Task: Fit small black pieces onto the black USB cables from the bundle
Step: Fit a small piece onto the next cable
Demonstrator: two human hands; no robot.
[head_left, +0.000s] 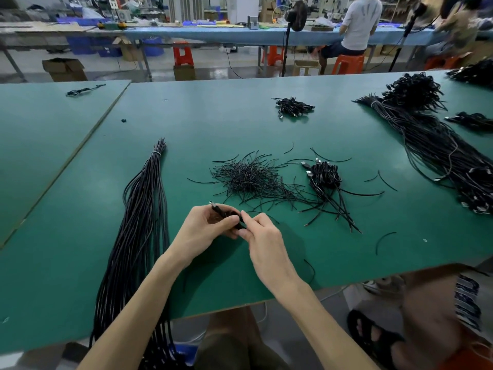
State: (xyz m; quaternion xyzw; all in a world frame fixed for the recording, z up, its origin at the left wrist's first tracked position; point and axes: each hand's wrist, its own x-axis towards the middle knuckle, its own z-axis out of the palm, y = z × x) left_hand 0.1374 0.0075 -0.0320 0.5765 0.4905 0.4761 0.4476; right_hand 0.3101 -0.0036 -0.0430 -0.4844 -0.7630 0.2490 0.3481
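Gripping one black cable (216,208) with both hands, the person I am following is working low over the near part of the green table (80,263). The left hand (205,228) is curling round the cable, and the plug end is poking out of the fist, up and to the left. The right hand (262,236) is pinching the same cable between thumb and forefinger, hard against the left fingers. I cannot tell whether a small piece is sitting under that pinch: everything there is black and mostly covered.

I am reading the cable's long axis as running from the plug at upper left down towards the right-hand pinch, so I am judging that any fitting is happening on the right hand's side.

The heap of short black pieces (248,177) is lying just beyond the hands and a little right, nearer the right hand, with only bare table between. The bundle (144,209) is lying left of the left hand, running away from me, tied near its far end and hanging over the near edge. A pile of plugged cables (325,177) is touching the heap's right fringe. A bigger bundle (432,145) is lying well apart at far right.
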